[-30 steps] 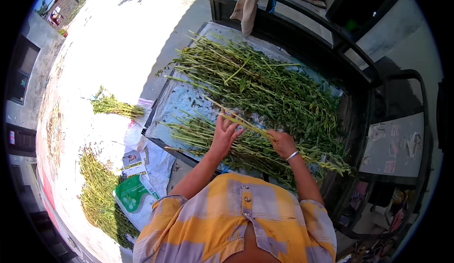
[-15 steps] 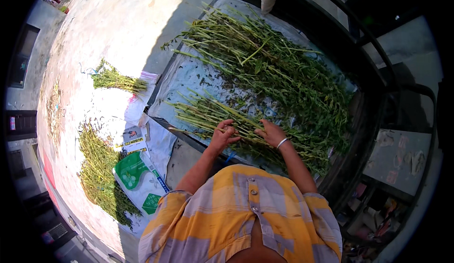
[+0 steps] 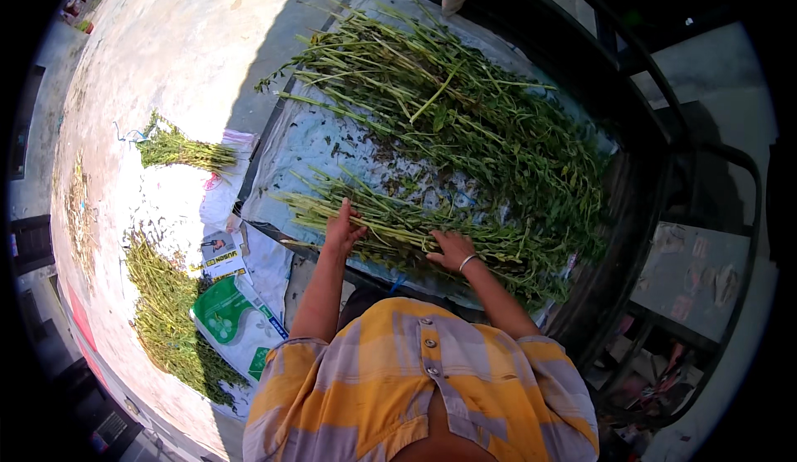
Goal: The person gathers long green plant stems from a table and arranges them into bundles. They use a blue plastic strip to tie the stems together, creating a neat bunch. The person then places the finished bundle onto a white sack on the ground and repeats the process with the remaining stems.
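Observation:
Two heaps of long green leafy stalks lie on a pale blue sheet point(image 3: 282, 163) over a raised flat bed. My left hand point(image 3: 341, 228) is at the bare stem ends of the nearer heap of plant stalks point(image 3: 390, 223), its index finger stretched forward and its other fingers apart. Farther right along the same heap, my right hand point(image 3: 452, 250), with a pale bangle at its wrist, has fingers and thumb curled over stalks. What lies beneath its palm is hidden. Beyond my hands lies the larger heap of stalks point(image 3: 448, 88), leafy tops toward the right.
A dark metal frame point(image 3: 656, 171) with curved rails borders the bed on the right. On the sunlit ground to the left are a small stalk bundle point(image 3: 187, 151), a larger pile of stalks point(image 3: 166, 312) and a green-and-white sack point(image 3: 228, 312). Loose leaves litter the sheet.
Both hands have moved left along the near stalks relative to the sheet. My left hand has reached the stem ends, and its curled fingers have spread. The view has shifted slightly.

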Available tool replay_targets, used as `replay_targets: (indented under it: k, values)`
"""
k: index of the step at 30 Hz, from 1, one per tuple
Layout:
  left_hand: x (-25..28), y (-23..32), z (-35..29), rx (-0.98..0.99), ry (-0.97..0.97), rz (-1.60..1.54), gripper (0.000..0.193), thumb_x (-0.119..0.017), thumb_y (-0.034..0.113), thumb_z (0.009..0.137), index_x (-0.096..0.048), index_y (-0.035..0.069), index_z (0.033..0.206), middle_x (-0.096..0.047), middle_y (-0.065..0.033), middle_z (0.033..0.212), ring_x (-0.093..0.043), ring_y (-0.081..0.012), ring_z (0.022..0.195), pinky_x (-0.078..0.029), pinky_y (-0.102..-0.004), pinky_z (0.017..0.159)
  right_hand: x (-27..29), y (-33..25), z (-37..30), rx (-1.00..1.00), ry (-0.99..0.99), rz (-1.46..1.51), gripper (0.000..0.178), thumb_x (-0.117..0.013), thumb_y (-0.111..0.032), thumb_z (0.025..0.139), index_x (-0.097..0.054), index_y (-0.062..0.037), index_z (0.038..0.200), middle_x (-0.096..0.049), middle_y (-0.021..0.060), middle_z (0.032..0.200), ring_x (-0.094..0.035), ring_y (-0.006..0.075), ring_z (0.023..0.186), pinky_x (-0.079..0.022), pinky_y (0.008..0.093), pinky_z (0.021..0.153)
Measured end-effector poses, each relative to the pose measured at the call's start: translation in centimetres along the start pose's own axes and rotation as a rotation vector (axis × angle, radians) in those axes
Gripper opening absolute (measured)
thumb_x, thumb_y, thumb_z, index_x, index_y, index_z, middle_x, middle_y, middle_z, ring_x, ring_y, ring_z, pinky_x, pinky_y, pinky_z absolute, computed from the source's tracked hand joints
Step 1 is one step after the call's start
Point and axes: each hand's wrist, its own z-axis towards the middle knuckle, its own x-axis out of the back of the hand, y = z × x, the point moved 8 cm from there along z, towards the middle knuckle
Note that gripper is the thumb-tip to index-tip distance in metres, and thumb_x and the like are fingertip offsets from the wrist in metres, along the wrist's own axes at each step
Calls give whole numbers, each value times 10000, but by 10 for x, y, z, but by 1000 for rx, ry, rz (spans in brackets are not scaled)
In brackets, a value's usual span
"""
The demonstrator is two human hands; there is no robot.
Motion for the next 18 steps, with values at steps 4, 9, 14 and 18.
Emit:
replay_targets:
  k: [4, 9, 14, 18]
  values:
    - [17, -4, -10, -321, 322, 346, 621, -648, 352, 817, -358, -48, 1193, -451, -180, 1115, -515, -280, 952, -464, -444, 802, -20, 18, 17, 24, 141, -16, 489, -530, -384, 873, -419, -122, 1270, -461, 135, 1221, -421, 328, 1125, -338, 452, 952]
    - [-84, 33, -103, -1070, 203, 1286, 834, -728, 341, 696, -312, -6, 1330, -249, -231, 1390, -238, -375, 1289, -239, -477, 1034, -21, 22, 34, 24, -15, -9, 587, -569, -436, 831, -426, -109, 1297, -471, 146, 1205, -428, 337, 1111, -385, 458, 918]
    - [-103, -36, -50, -891, -281, 1885, 862, -736, 475, 614, -380, 159, 1333, -257, -114, 1426, -231, -314, 1318, -148, -552, 1047, 30, 46, 86, 96, -43, 129, 580, -634, -359, 800, -473, -16, 1239, -490, 177, 1183, -509, 344, 1034, -438, 455, 873]
    - [-100, -49, -32, -830, -352, 1962, 894, -748, 485, 581, -386, 157, 1329, -265, -112, 1424, -235, -304, 1317, -144, -555, 1046, 115, 55, 147, -44, 451, -14, 551, -681, -206, 776, -439, -34, 1240, -432, 161, 1248, -436, 317, 1138, -424, 447, 899]
